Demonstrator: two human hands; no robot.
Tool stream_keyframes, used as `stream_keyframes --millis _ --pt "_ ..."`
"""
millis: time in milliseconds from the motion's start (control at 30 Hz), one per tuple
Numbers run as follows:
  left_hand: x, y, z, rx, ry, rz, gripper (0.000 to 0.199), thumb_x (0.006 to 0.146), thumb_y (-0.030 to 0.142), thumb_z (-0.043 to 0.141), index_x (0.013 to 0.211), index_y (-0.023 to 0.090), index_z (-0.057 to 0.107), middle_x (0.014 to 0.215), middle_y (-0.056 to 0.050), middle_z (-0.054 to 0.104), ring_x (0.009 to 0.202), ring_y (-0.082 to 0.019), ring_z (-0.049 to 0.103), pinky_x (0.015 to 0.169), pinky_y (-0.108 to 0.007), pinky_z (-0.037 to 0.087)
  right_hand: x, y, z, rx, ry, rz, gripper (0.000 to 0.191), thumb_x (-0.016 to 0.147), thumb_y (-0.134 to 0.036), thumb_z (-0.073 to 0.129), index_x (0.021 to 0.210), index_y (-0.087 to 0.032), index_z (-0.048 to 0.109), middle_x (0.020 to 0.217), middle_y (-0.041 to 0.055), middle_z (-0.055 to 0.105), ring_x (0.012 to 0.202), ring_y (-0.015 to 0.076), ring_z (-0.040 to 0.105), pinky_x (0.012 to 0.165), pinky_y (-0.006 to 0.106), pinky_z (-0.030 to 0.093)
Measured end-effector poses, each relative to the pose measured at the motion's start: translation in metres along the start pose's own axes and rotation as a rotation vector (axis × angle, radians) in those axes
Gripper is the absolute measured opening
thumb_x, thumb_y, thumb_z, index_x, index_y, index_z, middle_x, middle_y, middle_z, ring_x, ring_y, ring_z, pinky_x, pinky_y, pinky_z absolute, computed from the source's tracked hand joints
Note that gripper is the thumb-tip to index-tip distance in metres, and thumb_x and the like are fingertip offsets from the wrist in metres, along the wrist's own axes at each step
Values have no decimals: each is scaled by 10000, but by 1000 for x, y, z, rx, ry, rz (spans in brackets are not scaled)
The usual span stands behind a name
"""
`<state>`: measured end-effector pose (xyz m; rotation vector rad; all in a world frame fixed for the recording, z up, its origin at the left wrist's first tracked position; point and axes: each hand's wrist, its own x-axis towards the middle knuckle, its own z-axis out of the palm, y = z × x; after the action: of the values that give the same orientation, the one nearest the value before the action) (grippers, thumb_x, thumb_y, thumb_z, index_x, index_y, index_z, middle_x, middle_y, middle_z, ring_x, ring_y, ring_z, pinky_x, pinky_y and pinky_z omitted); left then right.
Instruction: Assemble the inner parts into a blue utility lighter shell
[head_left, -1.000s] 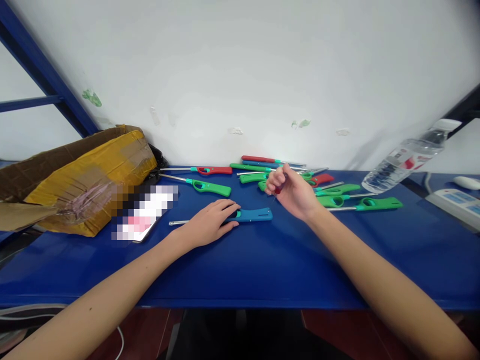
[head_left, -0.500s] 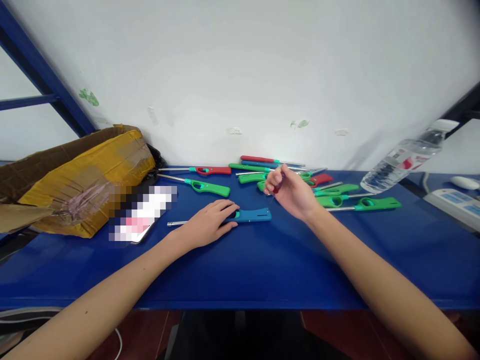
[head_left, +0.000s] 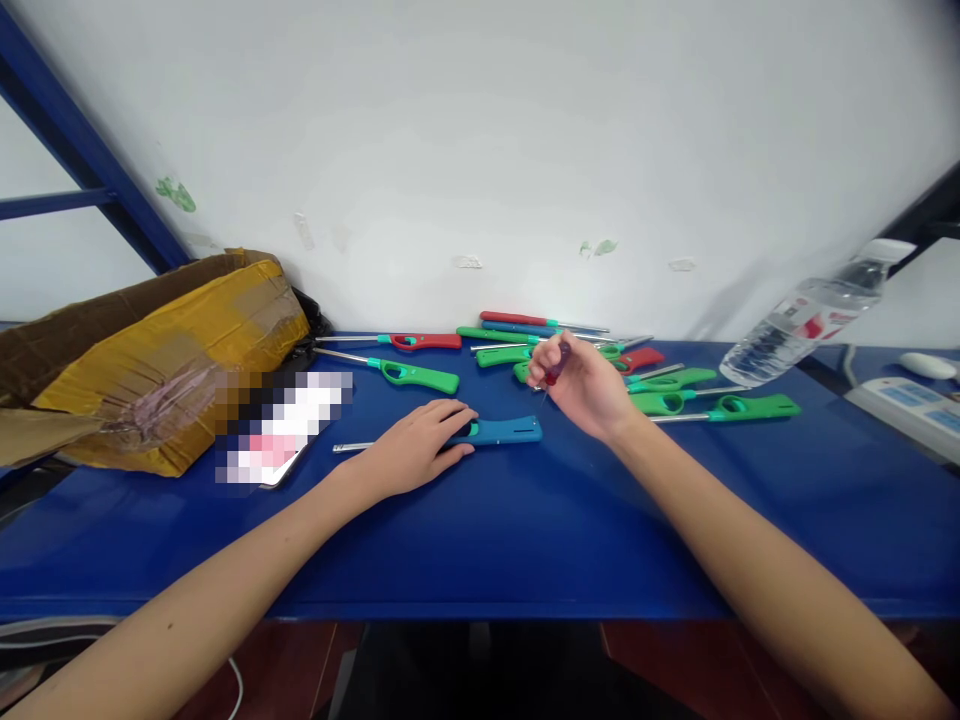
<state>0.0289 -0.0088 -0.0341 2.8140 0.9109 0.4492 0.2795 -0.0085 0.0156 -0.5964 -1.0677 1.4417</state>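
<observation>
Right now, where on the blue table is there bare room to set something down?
The widest free patch of blue table lies between the forearms, nearer the person than the blue lighter. Another lies between the right forearm, the rightmost green lighter and the white device. It's crowded behind the right hand, where lighters bunch.

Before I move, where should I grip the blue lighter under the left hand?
Best by the handle's broad end, probably from the near right: that end sticks out past the left hand, while the thin metal tube points left.
</observation>
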Motion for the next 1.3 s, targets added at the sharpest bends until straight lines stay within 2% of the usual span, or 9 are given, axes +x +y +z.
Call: stream_keyframes --millis 200,333,433,667,800,900,1033,1133,1300 --pt "1 -1 1 22 -4 3 435 1016 398 445 1393 187 489 1397 -120 537 1292 -276 500 1083 -440 442 -3 -1 2 58 -19 5 352 896 -544 562 734 -232 547 505 -78 226 479 123 277 564 280 426" --pt "1 0 1 26 -10 0 432 1014 391 451 1396 193 490 1401 -118 537 1296 -279 498 1083 -446 445 -3 -3 1 31 -12 13 239 839 -417 653 733 -227 555 559 -54 351 523 124 368 569 273 435" --pt "1 1 0 26 4 -1 425 1010 381 459 1391 196 506 1390 -118 548 1294 -285 503 1078 -452 451 -1 -1 0 -34 26 -17 319 826 -446 699 672 -205 558 699 -13 471 643 133 485 592 269 450" --pt "3 2 5 27 59 -26 437 997 375 485 1390 191 535 1348 -126 575 1250 -288 536 1042 -452 483 -3 1 4 -20 12 -4 418 914 -602 520 723 -231 539 488 -84 224 452 113 259 533 271 412" --pt "5 0 6 27 70 -38 437 996 368 481 1393 192 533 1354 -137 560 1257 -296 521 1042 -465 479 -3 1 3 -29 -19 -12 321 915 -510 540 751 -234 523 530 -58 345 491 128 371 558 280 437" --pt "6 -2 6 22 63 -16 438 998 358 473 1398 187 527 1328 -138 572 1242 -298 522 1040 -472 473 1 3 0 -88 9 -40 371 893 -502 608 680 -212 519 641 -18 465 610 135 502 587 265 447" --pt "13 -6 8 24 93 2 433 997 365 466 1392 199 530 1287 -138 587 1202 -295 533 1018 -477 474 5 3 -4 -62 33 -62 504 902 -602 553 594 -208 480 538 -54 316 500 105 371 587 264 447" --pt "23 -7 12 50 93 18 434 1000 373 449 1379 181 538 1281 -144 584 1184 -295 537 1017 -479 466 7 1 -7 8 14 -56 476 912 -629 483 656 -227 504 494 -77 232 456 113 287 563 275 440" --pt "33 -9 15 74 104 8 446 997 391 439 1362 159 552 1236 -145 592 1147 -286 546 1025 -453 458 14 2 -12 17 57 -55 258 857 -436 603 734 -230 508 583 -52 422 529 119 422 565 253 455"
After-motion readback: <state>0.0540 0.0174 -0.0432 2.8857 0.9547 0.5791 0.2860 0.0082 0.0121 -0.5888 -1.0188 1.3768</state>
